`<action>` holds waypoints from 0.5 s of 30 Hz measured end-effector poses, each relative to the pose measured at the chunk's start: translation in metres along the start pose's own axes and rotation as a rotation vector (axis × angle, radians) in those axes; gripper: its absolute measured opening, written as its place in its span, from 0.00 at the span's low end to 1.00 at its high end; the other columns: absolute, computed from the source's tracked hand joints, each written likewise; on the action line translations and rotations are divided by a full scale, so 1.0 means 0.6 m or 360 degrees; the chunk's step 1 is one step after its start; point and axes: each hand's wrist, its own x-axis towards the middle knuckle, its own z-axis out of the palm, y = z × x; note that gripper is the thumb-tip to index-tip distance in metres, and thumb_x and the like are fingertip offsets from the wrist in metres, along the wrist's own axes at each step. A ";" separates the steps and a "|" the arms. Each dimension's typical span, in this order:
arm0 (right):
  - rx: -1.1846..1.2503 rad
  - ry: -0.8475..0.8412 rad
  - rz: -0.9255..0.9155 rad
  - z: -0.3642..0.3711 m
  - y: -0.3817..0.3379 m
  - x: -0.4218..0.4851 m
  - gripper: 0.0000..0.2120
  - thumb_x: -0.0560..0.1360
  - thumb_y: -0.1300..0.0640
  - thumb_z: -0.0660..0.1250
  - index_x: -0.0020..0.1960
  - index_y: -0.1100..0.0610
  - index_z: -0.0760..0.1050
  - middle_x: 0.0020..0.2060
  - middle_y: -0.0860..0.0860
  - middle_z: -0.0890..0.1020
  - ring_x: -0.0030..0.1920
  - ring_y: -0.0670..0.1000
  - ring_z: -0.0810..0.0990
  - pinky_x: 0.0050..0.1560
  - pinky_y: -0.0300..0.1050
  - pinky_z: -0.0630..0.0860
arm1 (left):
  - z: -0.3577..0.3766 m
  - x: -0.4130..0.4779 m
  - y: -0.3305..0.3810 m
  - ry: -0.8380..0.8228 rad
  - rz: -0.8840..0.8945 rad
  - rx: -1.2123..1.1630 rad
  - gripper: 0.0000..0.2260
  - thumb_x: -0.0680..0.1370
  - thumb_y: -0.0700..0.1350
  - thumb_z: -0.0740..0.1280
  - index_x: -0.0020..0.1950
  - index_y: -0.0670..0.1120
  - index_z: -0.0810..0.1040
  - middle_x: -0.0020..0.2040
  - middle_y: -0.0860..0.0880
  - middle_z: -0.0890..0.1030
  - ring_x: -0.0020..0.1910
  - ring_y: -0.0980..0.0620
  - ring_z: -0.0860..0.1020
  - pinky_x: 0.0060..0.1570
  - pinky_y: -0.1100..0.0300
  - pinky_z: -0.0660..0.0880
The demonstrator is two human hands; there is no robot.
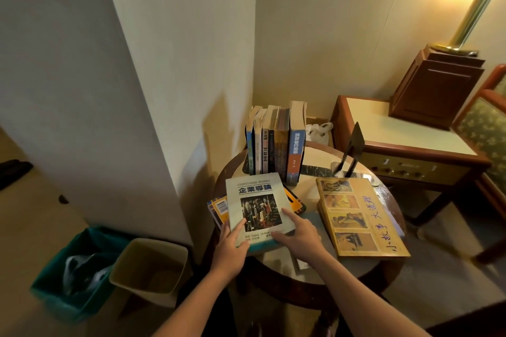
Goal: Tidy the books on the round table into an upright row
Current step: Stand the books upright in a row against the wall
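Two bare hands hold a pale grey paperback [258, 208] by its near corners, at the front left of a round wooden counter [308, 190]. The left hand [231, 245] grips the near left corner, thumb on the cover and the rest tucked underneath. The right hand [299, 238] grasps the near right corner, with one of its fingers [289, 217] stretched across the cover picture. The paperback lies over a few orange-edged books [220, 209], its far end pointing toward an upright row [275, 142] of about six books at the back of the counter. A large yellow book [360, 217] lies flat to the right, apart from the hands, and a black bookend [355, 145] stands beyond it. The paperback looks fairly thick and moderately heavy, with a soft cover likely to bend if lifted by one corner. Holding it by both long edges would probably keep it stiff while it is stood up at the row's right end.
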 end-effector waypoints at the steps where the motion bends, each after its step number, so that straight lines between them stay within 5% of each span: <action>1: 0.0049 -0.0006 -0.0031 -0.001 -0.001 -0.004 0.34 0.73 0.36 0.71 0.76 0.37 0.63 0.66 0.50 0.75 0.66 0.53 0.74 0.67 0.60 0.71 | 0.000 -0.003 0.002 0.0029 -0.0010 -0.0037 0.24 0.83 0.43 0.63 0.78 0.59 0.65 0.82 0.54 0.51 0.77 0.50 0.61 0.70 0.57 0.69; 5: 0.0220 -0.0083 -0.0123 -0.002 -0.009 -0.024 0.25 0.80 0.43 0.66 0.75 0.43 0.66 0.65 0.50 0.78 0.56 0.46 0.77 0.58 0.45 0.78 | -0.009 -0.009 0.016 0.0115 -0.0078 -0.0025 0.23 0.81 0.44 0.65 0.75 0.59 0.70 0.80 0.53 0.60 0.72 0.50 0.68 0.65 0.57 0.74; 10: 0.0457 -0.0150 -0.0051 -0.007 -0.013 -0.037 0.26 0.81 0.46 0.65 0.77 0.43 0.63 0.63 0.47 0.77 0.55 0.46 0.78 0.52 0.44 0.80 | -0.044 -0.009 0.042 0.0165 -0.0188 0.0173 0.18 0.80 0.46 0.68 0.69 0.59 0.76 0.70 0.52 0.75 0.56 0.54 0.76 0.45 0.64 0.75; 13: 0.0674 -0.0268 0.0016 -0.012 -0.015 -0.044 0.24 0.81 0.47 0.66 0.75 0.41 0.65 0.56 0.48 0.81 0.46 0.47 0.81 0.39 0.40 0.80 | -0.064 0.002 0.043 0.0120 -0.0306 -0.0118 0.16 0.78 0.44 0.71 0.64 0.59 0.80 0.65 0.50 0.77 0.50 0.57 0.77 0.45 0.60 0.80; 15: 0.0844 -0.0359 0.0068 -0.020 -0.012 -0.050 0.22 0.81 0.48 0.66 0.74 0.42 0.67 0.57 0.50 0.81 0.47 0.48 0.82 0.41 0.41 0.81 | -0.075 0.009 0.044 0.0056 -0.0354 -0.0416 0.14 0.77 0.41 0.72 0.60 0.56 0.83 0.65 0.49 0.77 0.50 0.56 0.78 0.42 0.62 0.79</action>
